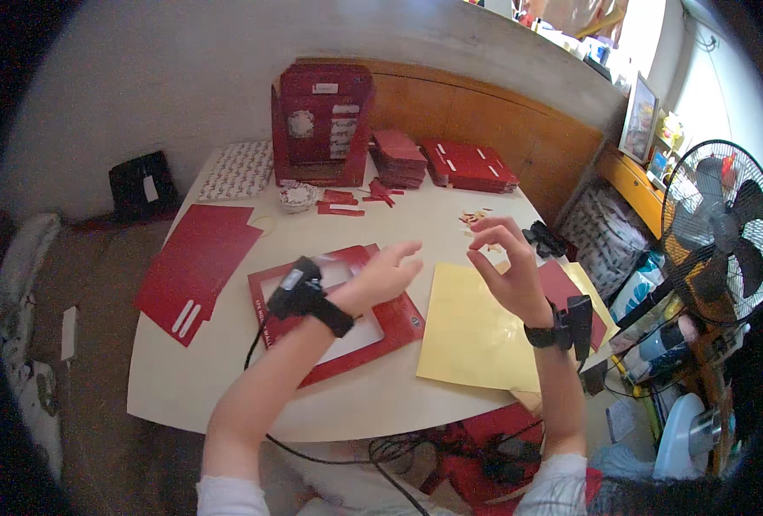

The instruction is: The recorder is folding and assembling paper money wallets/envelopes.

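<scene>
The red frame (405, 320) lay flat on the table (201, 397), set at an angle, with a white panel (347, 341) visible in its opening. All positions below were referenced to this frame.

Left hand (388, 277): positioned above the frame's far right portion. The forearm crossed over the frame, and the fingers extended beyond its right edge. The fingers were loosely stretched with a slight bend; blur concealed the gap between them, so it could not be determined whether they gripped anything. Contact between this hand and the frame also could not be determined.

Right hand (514, 273): raised to the right of the frame, well apart from it. The fingers curved toward the thumb, leaving a narrow gap at the tips.

Surrounding items: a yellow sheet (469, 337) lay just beside the frame on its right, under the right hand. A red card (562, 292) rested farther right of the frame, partly behind the right wrist. Red sheets (196, 262) lay left of the frame. Red strips (340, 206) and a white roll (297, 197) lay beyond the frame. Farther beyond it stood an upright red box (321, 165), with two red stacks (398, 161) to that box's right.
</scene>
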Action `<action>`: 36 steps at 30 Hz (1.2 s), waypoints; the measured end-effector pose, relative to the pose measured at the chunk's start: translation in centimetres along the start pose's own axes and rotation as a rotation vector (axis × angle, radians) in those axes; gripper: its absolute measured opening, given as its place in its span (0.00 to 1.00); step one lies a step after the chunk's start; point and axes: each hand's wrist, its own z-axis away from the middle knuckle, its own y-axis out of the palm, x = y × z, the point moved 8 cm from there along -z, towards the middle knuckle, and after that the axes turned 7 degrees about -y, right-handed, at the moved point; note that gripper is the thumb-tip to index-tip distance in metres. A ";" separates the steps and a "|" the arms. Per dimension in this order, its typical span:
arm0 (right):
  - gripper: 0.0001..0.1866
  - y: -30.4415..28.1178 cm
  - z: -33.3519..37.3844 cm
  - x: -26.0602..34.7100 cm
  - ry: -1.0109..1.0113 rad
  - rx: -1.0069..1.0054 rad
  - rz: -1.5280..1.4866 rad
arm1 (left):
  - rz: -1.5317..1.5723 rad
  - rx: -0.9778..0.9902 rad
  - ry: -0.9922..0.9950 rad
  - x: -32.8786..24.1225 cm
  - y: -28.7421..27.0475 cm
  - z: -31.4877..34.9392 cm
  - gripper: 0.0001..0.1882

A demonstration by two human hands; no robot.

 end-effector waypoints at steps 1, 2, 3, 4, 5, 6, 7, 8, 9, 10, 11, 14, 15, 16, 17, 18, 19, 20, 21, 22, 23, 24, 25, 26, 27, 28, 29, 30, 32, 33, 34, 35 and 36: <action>0.06 0.0 0.1 -0.2 0.000 0.000 0.003 | 0.001 0.002 0.003 -0.1 -1.2 0.8 0.21; 0.06 0.0 0.3 -0.6 0.025 0.003 -0.010 | -0.036 0.049 0.007 -0.1 -1.9 1.6 0.19; 0.06 0.1 0.5 -1.1 0.052 0.006 -0.022 | -0.074 0.098 0.011 -0.2 -2.7 2.5 0.17; 0.06 0.5 0.6 -1.7 0.056 0.006 -0.020 | -0.088 0.082 -0.001 -0.1 -3.8 3.7 0.15; 0.06 0.6 0.7 -2.3 0.069 0.000 -0.049 | -0.097 0.072 -0.005 -0.2 -4.5 4.8 0.13; 0.06 0.5 0.9 -2.7 0.082 -0.007 -0.077 | -0.093 0.083 0.001 -0.1 -5.1 5.8 0.13; 0.06 0.6 1.0 -2.5 0.085 -0.007 -0.074 | -0.148 0.065 0.032 0.0 -6.0 7.0 0.11; 0.06 0.8 1.2 -2.9 0.140 -0.025 -0.119 | -0.202 0.049 0.064 0.2 -6.8 8.0 0.10; 0.05 0.9 1.4 -3.2 0.195 -0.045 -0.164 | -0.202 0.054 0.066 0.5 -7.3 8.9 0.10; 0.05 1.1 1.5 -2.8 0.198 -0.043 -0.164 | -0.292 0.010 0.094 0.7 -8.1 9.8 0.09; 0.05 1.7 1.6 -1.8 0.207 -0.030 -0.176 | -0.391 -0.047 0.115 0.8 -9.2 10.7 0.08; 0.05 3.7 1.7 2.2 0.235 0.020 -0.255 | -0.702 0.007 0.321 0.8 -10.9 13.3 0.12; 0.06 4.5 1.9 3.2 0.239 0.046 -0.288 | -0.714 -0.003 0.305 1.0 -11.5 13.8 0.12; 0.06 5.0 1.5 4.5 0.229 0.046 -0.311 | -0.744 -0.007 0.269 1.2 -12.3 14.5 0.13; 0.06 5.6 1.3 5.9 0.207 0.078 -0.336 | -0.770 -0.005 0.236 1.4 -12.8 15.0 0.14; 0.06 6.4 1.1 7.0 0.185 0.110 -0.362 | -0.829 -0.024 0.272 1.2 -13.3 15.5 0.15; 0.06 6.9 1.0 7.4 0.183 0.109 -0.368 | -0.833 -0.026 0.267 1.2 -13.4 15.5 0.15; 0.06 7.6 0.9 7.8 0.190 0.111 -0.421 | -0.818 -0.034 0.287 1.0 -13.5 15.6 0.15; 0.07 8.2 0.9 8.1 0.197 0.113 -0.474 | -0.802 -0.042 0.308 0.8 -13.6 15.6 0.16; 0.08 9.6 1.3 7.8 0.267 0.143 -0.569 | -0.728 -0.008 0.310 1.2 -13.7 15.5 0.16; 0.08 10.2 1.1 8.0 0.255 0.143 -0.580 | -0.739 -0.018 0.305 1.4 -13.9 15.5 0.16; 0.09 10.9 0.9 8.4 0.243 0.159 -0.577 | -0.723 -0.007 0.310 1.5 -13.9 15.5 0.16; 0.10 11.4 0.9 8.6 0.237 0.174 -0.565 | -0.702 0.010 0.321 1.9 -13.8 15.4 0.16; 0.16 12.3 1.3 8.3 0.253 0.212 -0.610 | -0.736 -0.024 0.355 1.9 -13.9 15.3 0.16; 0.16 12.6 1.2 8.4 0.247 0.211 -0.610 | -0.739 -0.028 0.357 2.0 -14.1 15.3 0.16; 0.19 12.9 1.1 8.5 0.231 0.229 -0.557 | -0.756 -0.010 0.349 1.7 -13.8 15.3 0.16; 0.22 13.3 1.1 8.6 0.216 0.246 -0.504 | -0.773 0.008 0.340 1.5 -13.6 15.2 0.17; 0.22 13.5 1.2 8.5 0.212 0.245 -0.503 | -0.756 0.014 0.360 1.4 -13.4 15.3 0.17; 0.27 14.8 1.6 8.4 0.244 0.317 -0.573 | -0.753 -0.009 0.358 1.4 -13.3 15.5 0.17; 0.27 14.9 1.5 8.4 0.239 0.315 -0.572 | -0.745 -0.029 0.355 1.3 -13.2 15.5 0.18; 0.28 14.6 1.3 8.3 0.211 0.293 -0.505 | -0.746 -0.032 0.360 1.1 -12.8 15.4 0.18; 0.29 14.3 1.2 8.2 0.184 0.270 -0.438 | -0.761 -0.042 0.398 0.5 -12.2 15.4 0.18; 0.29 14.2 1.1 8.1 0.180 0.268 -0.431 | -0.776 -0.052 0.437 -0.1 -11.6 15.4 0.18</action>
